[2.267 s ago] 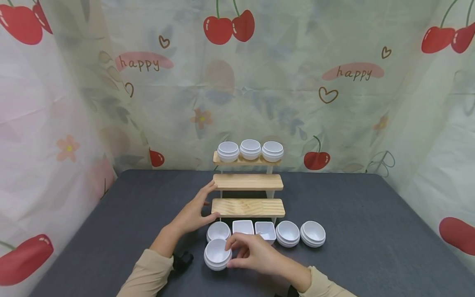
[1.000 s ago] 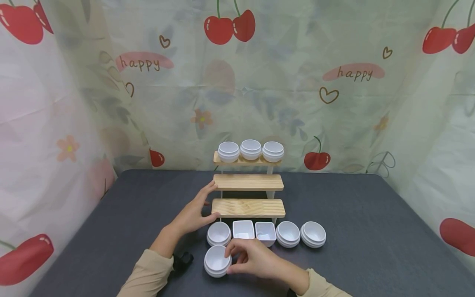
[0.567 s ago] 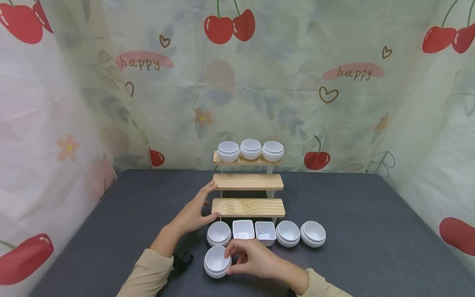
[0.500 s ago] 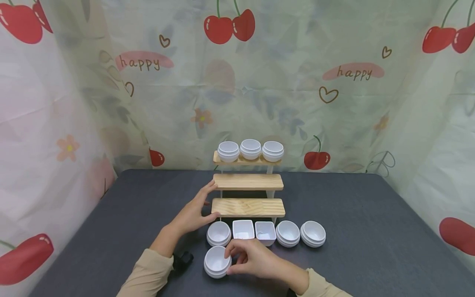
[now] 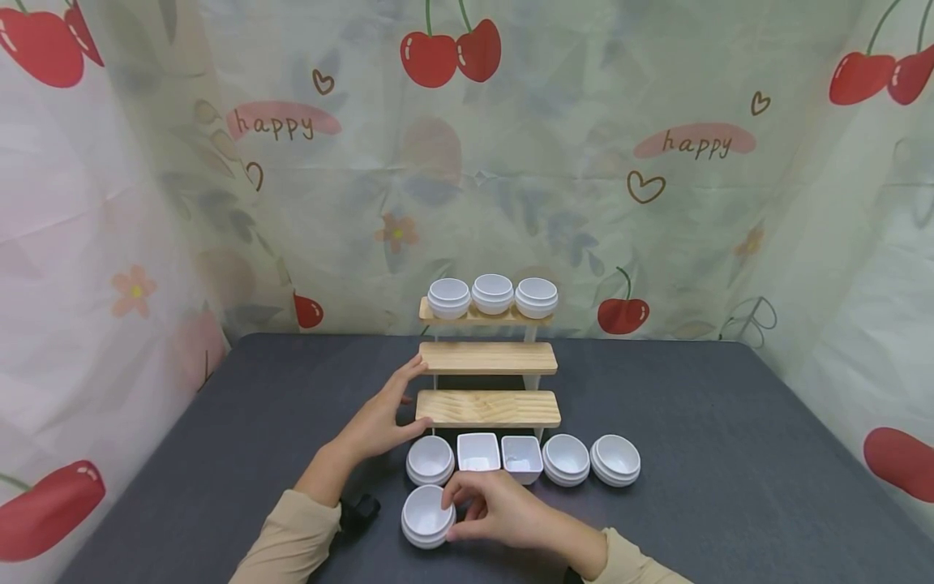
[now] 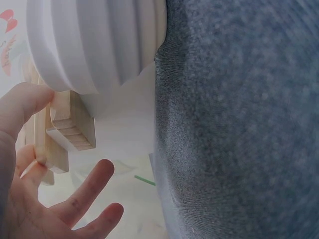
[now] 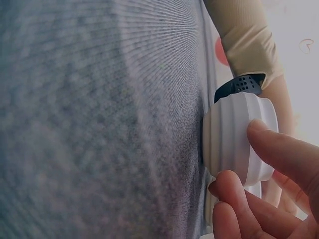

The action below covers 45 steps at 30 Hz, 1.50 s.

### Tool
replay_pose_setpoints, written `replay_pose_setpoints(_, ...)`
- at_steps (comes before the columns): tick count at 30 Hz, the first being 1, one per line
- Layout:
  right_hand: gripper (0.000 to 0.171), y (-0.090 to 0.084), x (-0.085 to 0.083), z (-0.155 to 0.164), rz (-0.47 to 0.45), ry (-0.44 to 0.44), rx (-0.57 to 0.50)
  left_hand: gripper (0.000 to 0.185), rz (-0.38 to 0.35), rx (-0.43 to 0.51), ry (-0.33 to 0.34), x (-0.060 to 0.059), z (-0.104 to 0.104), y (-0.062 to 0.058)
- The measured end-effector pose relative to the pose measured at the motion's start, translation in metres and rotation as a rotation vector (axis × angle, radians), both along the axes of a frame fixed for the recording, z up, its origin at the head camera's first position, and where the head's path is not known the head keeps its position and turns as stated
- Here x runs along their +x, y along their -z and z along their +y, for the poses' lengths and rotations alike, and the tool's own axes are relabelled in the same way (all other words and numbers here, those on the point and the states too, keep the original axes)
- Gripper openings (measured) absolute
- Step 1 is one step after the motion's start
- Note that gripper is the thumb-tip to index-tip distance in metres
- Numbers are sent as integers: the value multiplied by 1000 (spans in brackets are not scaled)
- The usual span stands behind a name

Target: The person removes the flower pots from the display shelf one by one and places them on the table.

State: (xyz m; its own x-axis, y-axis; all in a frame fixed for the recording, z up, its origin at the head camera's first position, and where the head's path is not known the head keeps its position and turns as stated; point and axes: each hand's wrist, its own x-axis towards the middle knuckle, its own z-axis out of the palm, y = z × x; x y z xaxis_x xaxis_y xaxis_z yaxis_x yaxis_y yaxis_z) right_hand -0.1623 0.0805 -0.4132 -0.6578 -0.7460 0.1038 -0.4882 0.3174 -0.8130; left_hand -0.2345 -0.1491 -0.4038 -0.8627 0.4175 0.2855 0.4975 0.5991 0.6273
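My right hand (image 5: 499,509) pinches the rim and side of a small round white bowl (image 5: 425,513), thumb and fingers on its right side. The right wrist view shows the ribbed bowl (image 7: 239,137) upright at the dark tabletop. My left hand (image 5: 381,415) is at the left end of a tiered wooden display stand. Its thumb touches the lowest board (image 6: 72,117) and its forefingers the middle board (image 6: 50,149); the other fingers stretch out freely. On the top board (image 5: 487,319) stand three round white bowls (image 5: 492,294).
In front of the stand runs a row: a round bowl (image 5: 430,459), two square white dishes (image 5: 478,451) (image 5: 521,458), and two more round bowls (image 5: 566,459) (image 5: 615,460). A cherry-print cloth (image 5: 511,122) hangs behind the dark table (image 5: 693,430).
Since the oldest frame, my right hand has shifted the pinched bowl slightly toward me, away from the row. Over the last second it stays nearly still. The left hand keeps its place.
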Motion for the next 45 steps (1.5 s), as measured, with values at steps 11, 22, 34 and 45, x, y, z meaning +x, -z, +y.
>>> replay_pose_setpoints(11, 24, 0, 1, 1, -28, -2, 3, 80, -8, -9, -12, 0, 1, 0)
replay_pose_setpoints(22, 27, -6, 2, 3, -34, 7, 31, 80, -10, 3, -3, 1, 1, 0)
replay_pose_setpoints(34, 27, -21, -5, 6, -19, 15, 23, 79, 12, 9, 4, 2, 0, -1)
replay_pose_setpoints(45, 27, -41, -20, 15, 98, 87, -18, 79, 23, 4, 2, 1, 0, 0)
